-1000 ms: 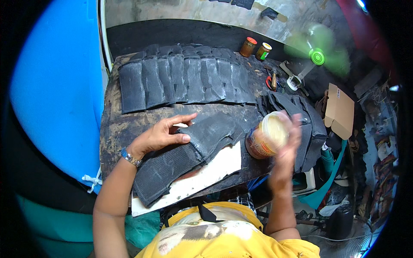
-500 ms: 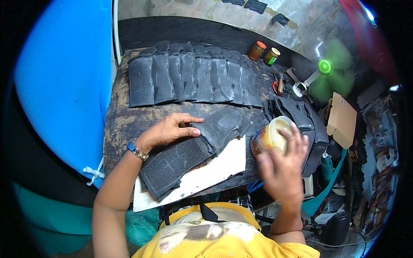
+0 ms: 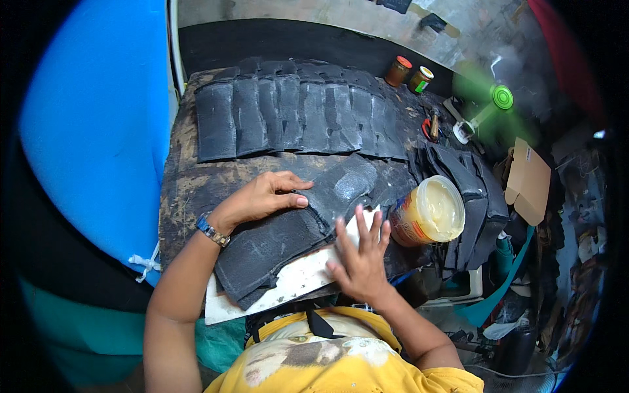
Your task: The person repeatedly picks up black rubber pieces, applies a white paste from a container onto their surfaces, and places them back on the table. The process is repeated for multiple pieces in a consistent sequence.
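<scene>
Left hand [image 3: 262,198] lies flat, fingers spread, on a dark textured rubber sheet [image 3: 288,232] atop a white board [image 3: 295,280].
Right hand [image 3: 360,255], fingers splayed and empty, rests on the board's edge, just beside an open plastic jar of yellowish paste [image 3: 429,211].

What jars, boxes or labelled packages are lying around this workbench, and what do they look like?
Open tub: by the right hand, round, cream paste inside, orange-and-yellow label.
Two small jars: bench's far right corner, one with a red lid, one with a pale lid and green label.
Cardboard box: right of the bench, brown, flap open.
</scene>
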